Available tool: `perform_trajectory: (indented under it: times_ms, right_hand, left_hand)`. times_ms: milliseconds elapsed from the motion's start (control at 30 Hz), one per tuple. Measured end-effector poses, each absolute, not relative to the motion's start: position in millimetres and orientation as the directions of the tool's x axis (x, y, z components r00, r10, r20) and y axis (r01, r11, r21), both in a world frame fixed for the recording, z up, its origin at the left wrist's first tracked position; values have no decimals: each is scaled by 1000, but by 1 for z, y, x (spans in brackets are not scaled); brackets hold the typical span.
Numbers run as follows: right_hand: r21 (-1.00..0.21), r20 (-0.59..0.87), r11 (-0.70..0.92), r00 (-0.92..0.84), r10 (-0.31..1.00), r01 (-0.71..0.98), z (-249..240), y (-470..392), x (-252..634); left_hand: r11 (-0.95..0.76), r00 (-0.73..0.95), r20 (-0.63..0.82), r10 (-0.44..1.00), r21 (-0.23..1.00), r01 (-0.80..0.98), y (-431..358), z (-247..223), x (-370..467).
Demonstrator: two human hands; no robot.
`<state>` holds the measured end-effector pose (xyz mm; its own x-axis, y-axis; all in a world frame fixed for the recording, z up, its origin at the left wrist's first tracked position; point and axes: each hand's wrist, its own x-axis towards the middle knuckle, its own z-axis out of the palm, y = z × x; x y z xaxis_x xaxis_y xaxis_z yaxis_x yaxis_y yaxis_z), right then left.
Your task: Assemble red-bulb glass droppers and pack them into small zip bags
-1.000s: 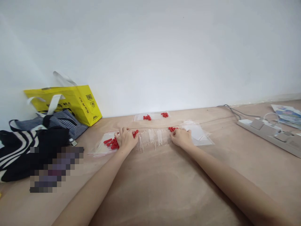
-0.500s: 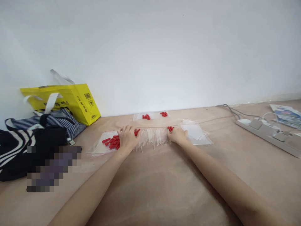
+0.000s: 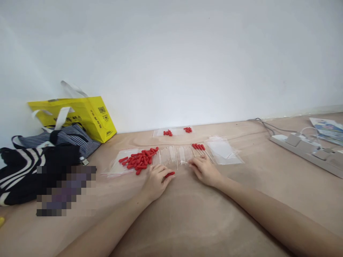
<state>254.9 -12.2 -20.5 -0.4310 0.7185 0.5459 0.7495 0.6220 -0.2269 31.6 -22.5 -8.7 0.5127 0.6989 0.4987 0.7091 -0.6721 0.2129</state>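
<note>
My left hand [image 3: 157, 180] pinches one red rubber bulb [image 3: 169, 174] between thumb and fingers, just above the table and pointing right. Up and to the left of it lies a pile of loose red bulbs [image 3: 139, 160]. My right hand [image 3: 205, 169] has its fingertips closed at the near ends of a row of thin clear tubes [image 3: 171, 154]; what looks like the whitish end of one tube pokes out leftward from them. Past that hand, several tubes on the row's right side bear red bulbs [image 3: 198, 146] on their far ends.
Clear zip bags lie left [image 3: 114, 166] and right [image 3: 227, 151] of the row. Another bag [image 3: 177, 131] with red bulbs sits by the wall. A white power strip [image 3: 305, 153] is at right; a yellow bag [image 3: 99, 121] and a black bag [image 3: 34, 171] stand at left.
My left hand has come away from the bulb pile toward me and right, carrying one red bulb. My right hand has moved from the far bulb ends down to the tubes' near ends.
</note>
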Motion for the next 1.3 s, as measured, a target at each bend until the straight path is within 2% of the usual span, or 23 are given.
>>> perform_trajectory:
  times_ms: [133, 367, 667, 1033, 1300]
  right_hand:
    - [-176, 588, 715, -510, 628, 677, -29, -20, 249]
    - [-175, 576, 730, -532, 620, 661, -28, -22, 237]
    - [-104, 586, 743, -562, 583, 662, -28, -25, 232]
    - [19, 650, 778, -599, 467, 627, -25, -22, 238]
    - [52, 689, 781, -589, 423, 622, -23, -24, 236]
  left_hand:
    - [-655, 503, 493, 710, 201, 728, -23, -8, 33]
    - [-650, 489, 513, 706, 195, 734, -25, -7, 34]
    - [-613, 423, 546, 723, 225, 758, -25, -9, 37]
    - [-696, 537, 514, 669, 178, 696, -29, -6, 35]
    - [-731, 570, 523, 634, 162, 663, -30, -4, 38]
